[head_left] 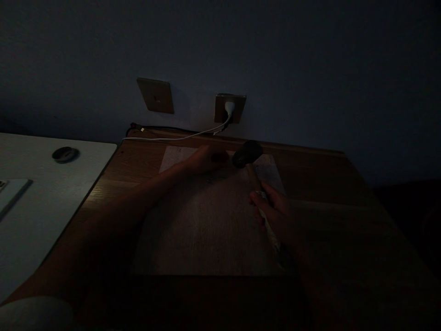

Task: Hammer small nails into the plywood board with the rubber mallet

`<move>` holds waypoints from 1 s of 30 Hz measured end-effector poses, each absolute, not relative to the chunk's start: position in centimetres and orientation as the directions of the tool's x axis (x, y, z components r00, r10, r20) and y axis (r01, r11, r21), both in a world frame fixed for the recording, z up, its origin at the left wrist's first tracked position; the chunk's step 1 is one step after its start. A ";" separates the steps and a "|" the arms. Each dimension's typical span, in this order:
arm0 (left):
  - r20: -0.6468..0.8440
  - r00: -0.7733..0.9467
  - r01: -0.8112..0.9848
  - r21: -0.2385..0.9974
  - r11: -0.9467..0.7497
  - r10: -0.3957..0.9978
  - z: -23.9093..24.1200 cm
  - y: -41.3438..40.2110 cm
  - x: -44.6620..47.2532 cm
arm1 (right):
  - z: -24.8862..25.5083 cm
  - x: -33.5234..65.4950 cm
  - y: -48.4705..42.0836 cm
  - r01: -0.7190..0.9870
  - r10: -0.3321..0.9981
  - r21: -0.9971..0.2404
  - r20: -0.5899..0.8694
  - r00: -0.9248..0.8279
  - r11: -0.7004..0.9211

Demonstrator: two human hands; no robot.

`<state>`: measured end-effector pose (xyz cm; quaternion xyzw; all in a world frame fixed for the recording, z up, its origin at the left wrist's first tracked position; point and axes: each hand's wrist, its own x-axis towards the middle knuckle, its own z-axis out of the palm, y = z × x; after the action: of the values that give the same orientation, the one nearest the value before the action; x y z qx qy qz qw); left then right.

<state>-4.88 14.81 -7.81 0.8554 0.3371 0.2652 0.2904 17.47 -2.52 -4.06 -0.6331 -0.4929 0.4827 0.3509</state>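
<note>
My right hand is wrapped round the wooden handle of a mallet, its dark, thick head tilted up over the far right part of a pale rectangular board. My left hand rests at the far side of the board, left of the mallet head. Its fingers are curled together, and the dim light hides what they hold, if anything. Just below them a few tiny objects lie on the board, too dark to name.
The board lies on a wooden table against a wall. A white cable runs along the table's back edge to a plug in a wall outlet. On the left, a white tabletop carries a round dark lid-like object.
</note>
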 end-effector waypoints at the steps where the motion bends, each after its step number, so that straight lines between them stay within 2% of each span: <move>1: 0.258 0.626 0.420 0.683 -0.597 0.736 -7.8 14.8 -4.9 | -3.9 17.2 -2.4 0.290 0.965 -0.921 -0.259 0.040 -0.259; 10: 0.259 0.591 0.422 0.708 -0.566 0.764 -7.7 14.4 -4.8 | -2.9 15.7 -1.5 0.439 0.976 -0.878 -0.218 -0.014 -0.190; 15: 0.245 0.612 0.389 0.734 -0.556 0.752 -7.4 15.1 -5.1 | -3.4 15.6 -1.5 0.449 0.975 -0.869 -0.224 0.012 -0.205; 19: 0.136 0.692 0.484 0.642 -0.595 0.709 -5.6 15.3 -5.7 | -3.7 15.8 -1.5 0.430 0.977 -0.880 -0.212 0.025 -0.202; 22: 0.015 0.798 0.486 0.574 -0.659 0.602 -4.5 14.2 -5.4 | -3.8 15.9 -1.5 0.376 0.975 -0.899 -0.206 0.088 -0.224; 27: -0.006 0.843 0.498 0.389 -0.775 0.538 -4.1 12.3 -4.2 | -3.8 16.3 -1.7 0.319 0.972 -0.918 -0.213 0.103 -0.235; 30: -0.018 0.818 0.536 0.388 -0.750 0.575 -3.6 12.9 -4.8 | -3.9 16.5 -1.8 0.303 0.965 -0.916 -0.239 0.108 -0.261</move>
<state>-4.83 12.88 -3.56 0.9341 0.2972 0.0510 0.1912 16.53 -1.77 -3.94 -0.6501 -0.4877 0.4560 0.3628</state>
